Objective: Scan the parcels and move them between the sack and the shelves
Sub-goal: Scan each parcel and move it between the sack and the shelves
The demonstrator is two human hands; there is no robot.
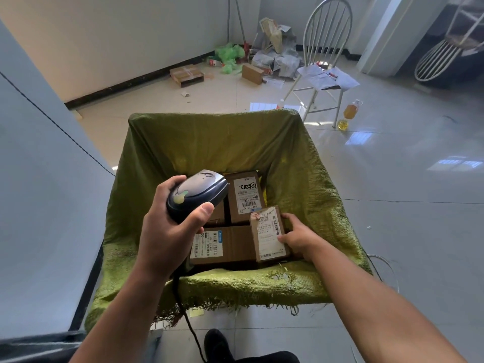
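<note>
Your right hand [296,237] reaches in from the lower right of the frame and grips a small parcel [268,233] by its right edge, thumb pressed on the label and fingers curled over the far corner. Your left hand [172,226], left of centre, is wrapped round a dark scanner [197,195], thumb across its near side, with its rounded head pointing toward the upper right.

The small parcel lies just down and right of the scanner head, close but not touching it. Its long axis runs from the top of the frame toward the bottom, leaning slightly. The white label with barcodes faces up, so the scan seems to need only a turn of the left wrist down and to the right.

The small parcel sits inside a green woven sack [209,142] with its mouth spread wide. It rests partly on a flat box [225,244] at the sack's near side. Another labelled box [245,197] lies beyond it, with handwriting on its label. The scanner's black cable [188,318] trails down over the sack's frayed near rim.

The sack stands on a glossy pale tiled floor [392,179]. A white metal chair [322,64] holding papers stands at the upper right, with a bottle [349,112] of yellow liquid beside it. Torn packaging and cartons [275,48] litter the far corner. No shelves are in view.
</note>
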